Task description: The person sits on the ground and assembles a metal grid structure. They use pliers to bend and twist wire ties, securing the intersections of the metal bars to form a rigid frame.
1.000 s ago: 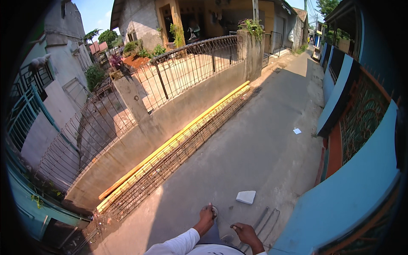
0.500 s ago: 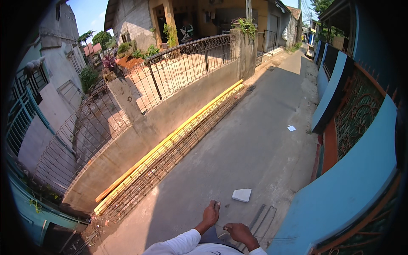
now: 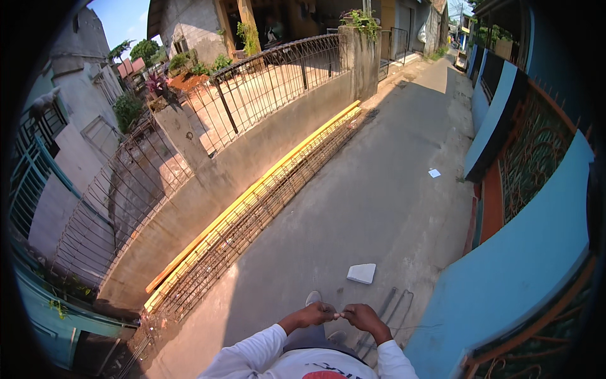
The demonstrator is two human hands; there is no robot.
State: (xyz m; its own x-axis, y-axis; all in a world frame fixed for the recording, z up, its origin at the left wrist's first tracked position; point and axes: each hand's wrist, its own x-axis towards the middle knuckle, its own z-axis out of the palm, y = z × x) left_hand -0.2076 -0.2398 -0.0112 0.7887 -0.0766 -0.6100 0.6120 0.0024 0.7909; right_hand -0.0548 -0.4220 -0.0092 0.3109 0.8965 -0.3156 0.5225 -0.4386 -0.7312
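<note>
My left hand [image 3: 317, 313] and my right hand [image 3: 362, 318] meet in front of my body, their fingertips pinched together and touching. A thin wire [image 3: 418, 326] trails out to the right past my right wrist and seems to come from the right hand. Whatever sits between the left fingertips is too small to make out. Just ahead of the hands, a white angular block [image 3: 362, 273] lies on the pavement. Bent metal rods [image 3: 396, 304] rest on the ground beside and below my right hand.
Long yellow beams [image 3: 252, 196] and a rebar cage [image 3: 265, 213] lie along the low wall [image 3: 271, 136] on the left. A light blue wall [image 3: 499, 271] stands close on the right. A small white piece [image 3: 434, 172] lies farther up the lane. My shoe [image 3: 314, 297] shows below.
My hands were apart, the left farther forward; now they have come together at the fingertips. The wire shows more plainly at the right. My view has shifted slightly.
</note>
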